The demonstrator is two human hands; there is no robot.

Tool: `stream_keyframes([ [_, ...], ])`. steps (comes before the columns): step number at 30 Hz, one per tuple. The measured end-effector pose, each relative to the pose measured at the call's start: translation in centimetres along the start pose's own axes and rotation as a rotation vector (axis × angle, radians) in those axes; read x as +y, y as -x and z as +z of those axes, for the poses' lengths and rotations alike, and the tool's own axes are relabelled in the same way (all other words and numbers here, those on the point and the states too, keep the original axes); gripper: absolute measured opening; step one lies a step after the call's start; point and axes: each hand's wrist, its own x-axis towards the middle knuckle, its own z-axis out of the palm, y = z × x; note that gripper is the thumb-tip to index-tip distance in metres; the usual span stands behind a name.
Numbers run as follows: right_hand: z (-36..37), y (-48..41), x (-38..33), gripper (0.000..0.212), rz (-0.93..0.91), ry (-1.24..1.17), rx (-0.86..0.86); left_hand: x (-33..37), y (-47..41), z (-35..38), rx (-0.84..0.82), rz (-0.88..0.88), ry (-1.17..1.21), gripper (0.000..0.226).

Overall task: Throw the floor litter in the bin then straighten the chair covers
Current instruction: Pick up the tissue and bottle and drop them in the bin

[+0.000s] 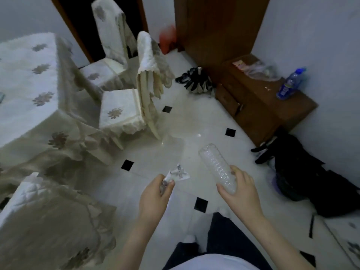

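My left hand (155, 193) pinches a crumpled scrap of white paper (179, 173) over the white tiled floor. My right hand (240, 190) grips a clear, ribbed plastic bottle (216, 166) near its lower end, its base pointing up and away. A bin lined with a black bag (303, 172) stands at the right by the wall. Two chairs with cream lace covers (124, 112) (112, 36) stand beside the covered table; the nearer chair's back cover (148, 53) hangs rumpled. A third covered chair (48, 217) is at the lower left.
A table with a cream embroidered cloth (29, 78) fills the left. A low brown cabinet (259, 106) on the right carries a blue water bottle (290, 82) and plastic wrappers. A black-and-white bag (194, 79) lies by a brown door; something red (167, 40) sits beyond.
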Motion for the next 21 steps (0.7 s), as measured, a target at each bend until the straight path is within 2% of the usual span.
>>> stream_keyframes([
  [7, -4.7, 6.3, 3.9, 0.065, 0.199, -0.019, 0.244, 4.7, -0.4, 4.5, -0.174, 0.237, 0.06, 0.029],
  [12, -9.3, 11.0, 8.4, 0.063, 0.345, -0.044, 0.406, 9.8, 1.1, 10.2, -0.305, 0.396, 0.035, 0.033],
  [17, -14.1, 16.4, 15.1, 0.064, 0.493, -0.032, 0.49, 15.3, 5.4, 17.5, -0.43, 0.528, -0.032, 0.034],
  [21, -18.5, 20.3, 21.4, 0.066, 0.579, -0.011, 0.506, 18.9, 10.0, 24.4, -0.521, 0.52, -0.016, 0.036],
])
